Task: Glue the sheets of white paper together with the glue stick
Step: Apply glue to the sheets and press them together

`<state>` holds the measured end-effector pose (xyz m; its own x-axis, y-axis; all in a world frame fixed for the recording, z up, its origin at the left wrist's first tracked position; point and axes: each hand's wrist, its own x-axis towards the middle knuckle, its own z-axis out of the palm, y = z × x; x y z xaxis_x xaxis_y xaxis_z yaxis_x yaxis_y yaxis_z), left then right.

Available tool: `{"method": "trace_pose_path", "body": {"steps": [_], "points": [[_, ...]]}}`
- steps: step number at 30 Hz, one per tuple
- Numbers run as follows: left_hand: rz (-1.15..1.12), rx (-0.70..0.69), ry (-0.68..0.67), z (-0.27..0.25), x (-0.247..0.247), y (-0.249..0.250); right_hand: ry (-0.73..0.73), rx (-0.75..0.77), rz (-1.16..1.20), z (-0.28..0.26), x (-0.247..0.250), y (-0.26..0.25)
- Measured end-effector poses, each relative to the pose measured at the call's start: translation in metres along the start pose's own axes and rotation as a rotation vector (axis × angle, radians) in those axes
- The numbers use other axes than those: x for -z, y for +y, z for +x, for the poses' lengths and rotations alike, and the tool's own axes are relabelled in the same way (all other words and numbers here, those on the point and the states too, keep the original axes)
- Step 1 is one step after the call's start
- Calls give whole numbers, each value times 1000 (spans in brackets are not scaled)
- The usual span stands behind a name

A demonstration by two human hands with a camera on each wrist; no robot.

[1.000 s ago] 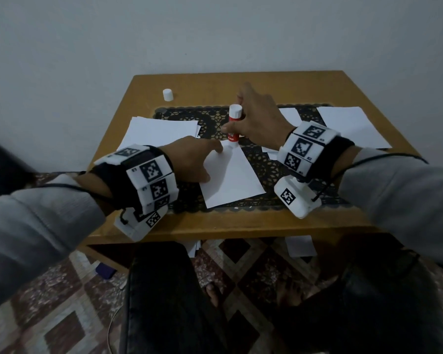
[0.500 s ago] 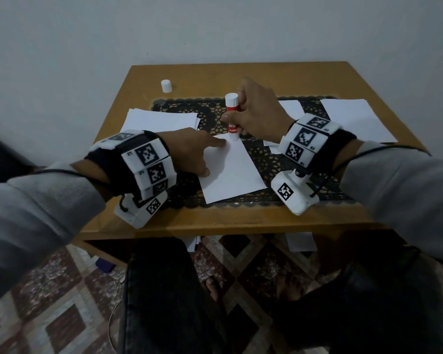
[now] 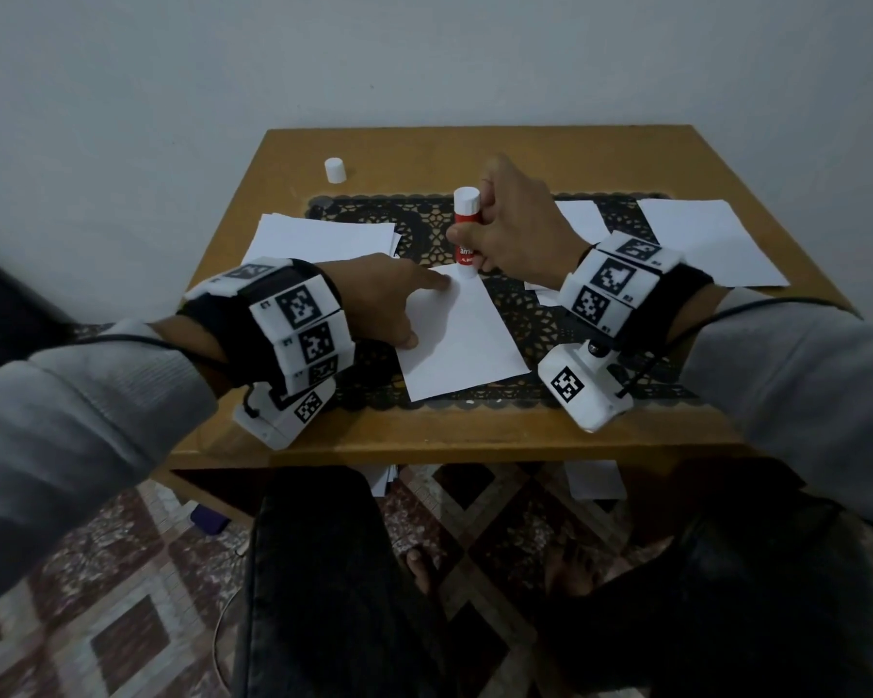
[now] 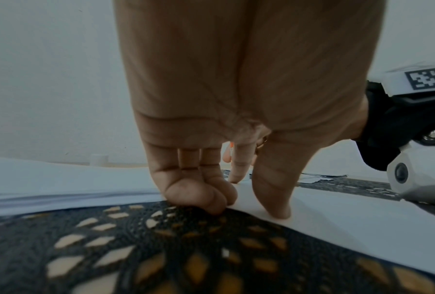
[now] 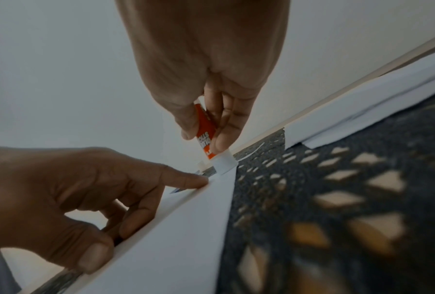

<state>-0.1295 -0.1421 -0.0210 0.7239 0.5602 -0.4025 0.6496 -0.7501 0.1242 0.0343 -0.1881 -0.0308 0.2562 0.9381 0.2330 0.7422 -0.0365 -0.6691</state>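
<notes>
A white sheet (image 3: 462,340) lies on the dark lace mat in front of me. My left hand (image 3: 389,304) presses it down near its far left corner with straight index finger and thumb; the other fingers are curled against the mat. My right hand (image 3: 515,229) grips the red-and-white glue stick (image 3: 464,229) upright, its lower end on the sheet's far edge, just right of the left index fingertip. In the right wrist view the glue stick (image 5: 206,137) sits between thumb and fingers above the sheet (image 5: 186,238). The left wrist view shows the left hand (image 4: 256,199) on the sheet (image 4: 337,218).
A white cap (image 3: 334,170) stands at the far left of the wooden table (image 3: 475,440). A stack of white paper (image 3: 323,236) lies on the left, more sheets (image 3: 706,239) on the right. The dark mat (image 3: 424,214) covers the middle. The wall is close behind.
The head view has shifted a little. The glue stick stays at the sheet's far edge and now stands slightly closer to the left index fingertip. Left hand keeps pressing the sheet.
</notes>
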Motion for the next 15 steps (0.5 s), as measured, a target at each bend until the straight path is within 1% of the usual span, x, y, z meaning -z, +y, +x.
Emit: {"method": "trace_pose_path", "body": {"steps": [2,4,9,15], "points": [[-1,-1,-1,0,0,0,-2,10,18,-1,2,3],[5,-1,-11,1,1,1,-26,41,-53,-1,4,3],[34,7,-61,3,5,2,-149,129,-218,1,2,-3],[41,9,-84,4,7,4,-204,184,-263,-9,3,-6]]}}
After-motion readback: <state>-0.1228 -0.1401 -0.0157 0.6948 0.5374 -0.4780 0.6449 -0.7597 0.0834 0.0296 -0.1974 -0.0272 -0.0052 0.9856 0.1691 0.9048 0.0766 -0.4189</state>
